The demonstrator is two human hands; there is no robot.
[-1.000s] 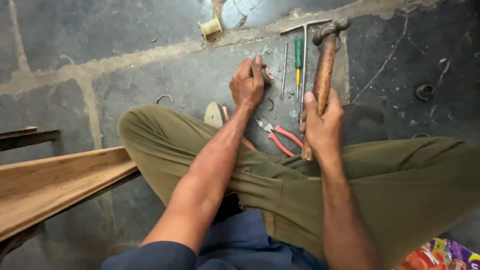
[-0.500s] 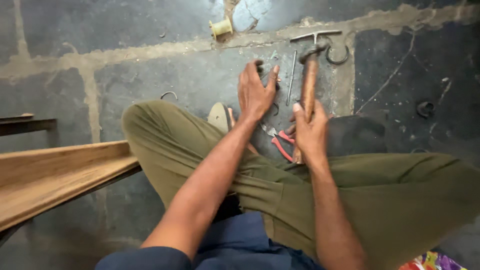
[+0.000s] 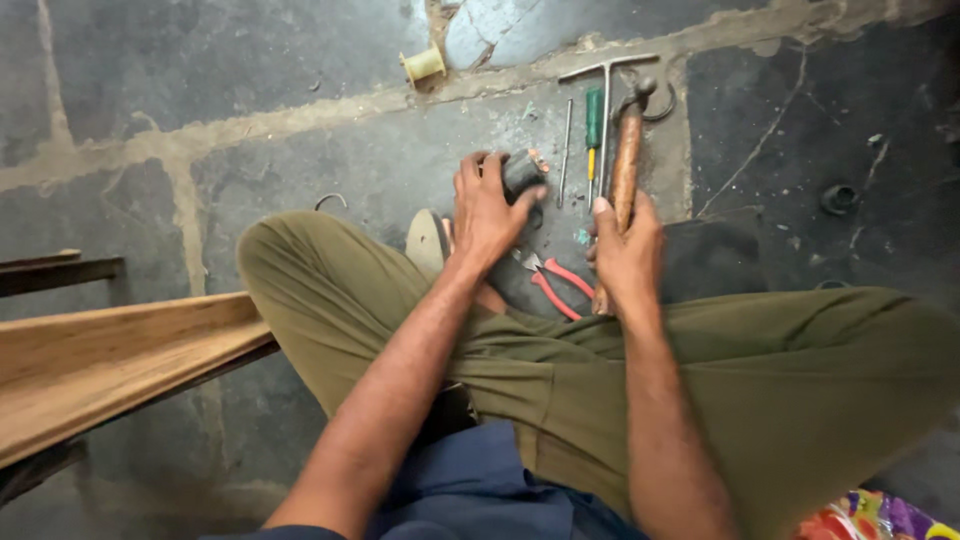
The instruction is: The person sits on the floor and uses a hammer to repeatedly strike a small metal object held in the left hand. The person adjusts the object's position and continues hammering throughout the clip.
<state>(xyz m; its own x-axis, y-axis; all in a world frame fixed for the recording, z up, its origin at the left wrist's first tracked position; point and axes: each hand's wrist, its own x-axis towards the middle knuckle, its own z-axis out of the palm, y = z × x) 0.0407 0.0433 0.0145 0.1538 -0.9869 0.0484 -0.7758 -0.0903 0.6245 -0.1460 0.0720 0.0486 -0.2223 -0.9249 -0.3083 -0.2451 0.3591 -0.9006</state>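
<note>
Floor (image 3: 300,160): dark, rough stone slabs with pale gritty mortar joints, spreading beyond both hands.
Wooden plank (image 3: 110,350): long, smooth, tan board, well left of the left hand.
Trousers (image 3: 800,380): olive cloth over crossed legs, beneath both forearms.
Left hand (image 3: 485,210): fingers curled around a small dark rounded object (image 3: 522,170), held just above the floor; what it is cannot be told.
Right hand (image 3: 628,250): clenched around the worn brown wooden handle of a hammer (image 3: 626,165), its metal head pointing away.
Pliers (image 3: 555,285): red-handled, lying between the hands.
Screwdriver (image 3: 593,135): green and yellow grip, just left of the hammer.
Spool (image 3: 423,64): small yellowish cylinder, well beyond the left hand.
</note>
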